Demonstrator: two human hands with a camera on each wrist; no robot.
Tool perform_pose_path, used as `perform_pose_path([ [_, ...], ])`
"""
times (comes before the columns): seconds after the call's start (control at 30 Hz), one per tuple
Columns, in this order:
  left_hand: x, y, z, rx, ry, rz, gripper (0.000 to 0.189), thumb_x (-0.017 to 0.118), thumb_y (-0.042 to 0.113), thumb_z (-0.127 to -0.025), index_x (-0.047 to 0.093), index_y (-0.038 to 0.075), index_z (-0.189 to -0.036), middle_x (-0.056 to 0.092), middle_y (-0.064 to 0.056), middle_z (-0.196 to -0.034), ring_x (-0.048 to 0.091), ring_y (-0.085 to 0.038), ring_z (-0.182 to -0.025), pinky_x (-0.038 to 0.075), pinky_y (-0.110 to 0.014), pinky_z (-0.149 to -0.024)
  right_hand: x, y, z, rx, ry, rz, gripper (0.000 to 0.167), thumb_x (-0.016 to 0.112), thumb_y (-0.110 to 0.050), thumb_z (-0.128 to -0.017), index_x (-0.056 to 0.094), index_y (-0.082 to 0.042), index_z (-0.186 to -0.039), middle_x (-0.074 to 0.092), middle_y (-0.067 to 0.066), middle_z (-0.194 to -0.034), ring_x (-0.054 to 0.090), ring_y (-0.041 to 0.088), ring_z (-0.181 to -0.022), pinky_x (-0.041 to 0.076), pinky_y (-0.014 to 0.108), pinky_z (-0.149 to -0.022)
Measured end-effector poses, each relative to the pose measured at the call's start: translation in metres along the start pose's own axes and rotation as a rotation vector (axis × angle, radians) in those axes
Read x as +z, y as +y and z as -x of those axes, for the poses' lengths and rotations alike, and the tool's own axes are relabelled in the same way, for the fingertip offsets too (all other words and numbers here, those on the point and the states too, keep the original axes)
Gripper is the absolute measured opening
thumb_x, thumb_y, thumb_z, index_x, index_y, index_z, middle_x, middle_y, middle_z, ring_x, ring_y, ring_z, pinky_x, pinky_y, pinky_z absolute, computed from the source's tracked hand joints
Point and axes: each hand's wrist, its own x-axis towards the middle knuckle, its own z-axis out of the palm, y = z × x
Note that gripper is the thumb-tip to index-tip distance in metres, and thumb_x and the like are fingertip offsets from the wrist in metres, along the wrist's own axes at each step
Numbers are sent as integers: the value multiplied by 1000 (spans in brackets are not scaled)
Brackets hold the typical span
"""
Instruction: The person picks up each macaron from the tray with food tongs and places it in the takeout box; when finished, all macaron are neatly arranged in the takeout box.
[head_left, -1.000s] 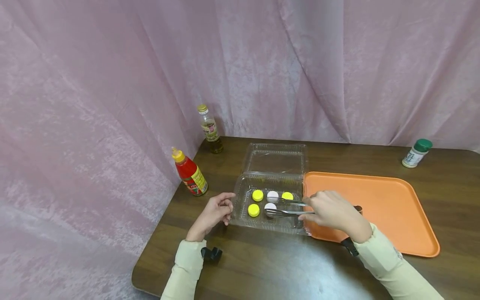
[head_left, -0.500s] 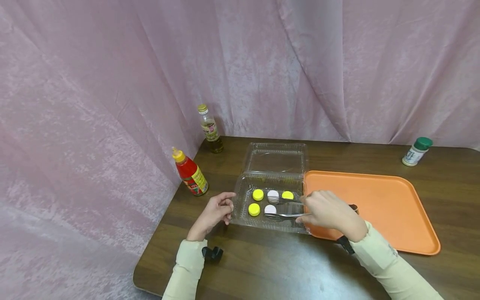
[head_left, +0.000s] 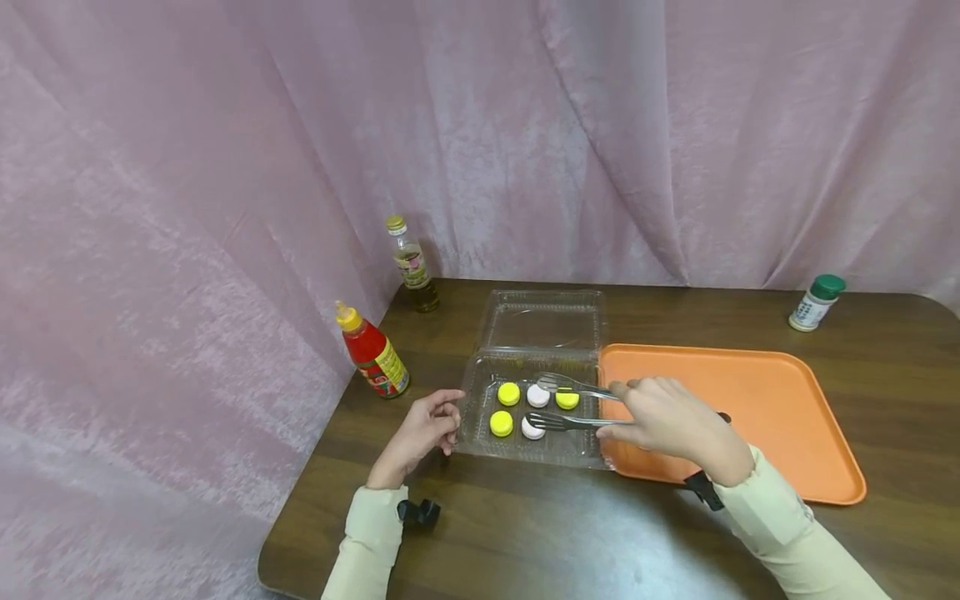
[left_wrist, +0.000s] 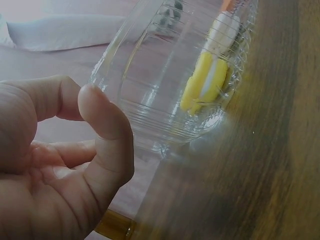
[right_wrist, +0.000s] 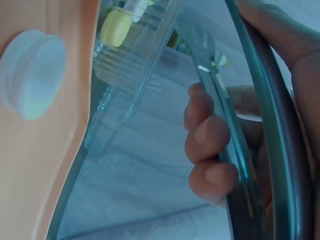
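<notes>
My right hand [head_left: 667, 418] holds metal tongs [head_left: 577, 422], tips spread above the base of an open clear plastic container [head_left: 555, 454]. Inside it sit several macarons: yellow ones on the left, a front white macaron [head_left: 532, 431] partly under the lower tip, a back white macaron [head_left: 537, 396] near the upper tip, and a yellow macaron [head_left: 567, 398] between the arms. The left hand [head_left: 422, 431] is at the container's left rim, where its thumb and a bent finger pinch the edge. In the right wrist view another white macaron [right_wrist: 37, 75] lies on the orange tray [right_wrist: 75, 95].
The orange tray [head_left: 750, 408] stands against the container's right side. A red sauce bottle [head_left: 373, 356] and an oil bottle [head_left: 412, 267] are at the left. At the back right stands a green-capped shaker [head_left: 816, 304]. A pink curtain hangs behind the table.
The tongs' arms have spread and tilted up from the macarons, which keep their places. The left hand stays at the container rim. The head view has shifted slightly.
</notes>
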Motion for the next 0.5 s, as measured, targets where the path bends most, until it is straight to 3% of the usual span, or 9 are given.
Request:
perform_pose_path([
  [0.23,-1,3,1,0,-2,6,50,54,-7,-90,46,-12,-140,54,-11,-89,51,-16,-63,51,-22,-50,-5,3,9,9,32,-46,25,79,-21,-76,59,-7,-83,35,-11,-56,32,4,-47,31,24,-42],
  [0.5,1,2,2,-7,1,14,49,54,-6,-91,46,-11,-140,54,-11,-90,51,-15,-62,51,-22,-50,-13,8,22,76,15,-57,34,75,-23,-72,63,-2,-96,39,-10,-59,32,5,-49,32,24,-43],
])
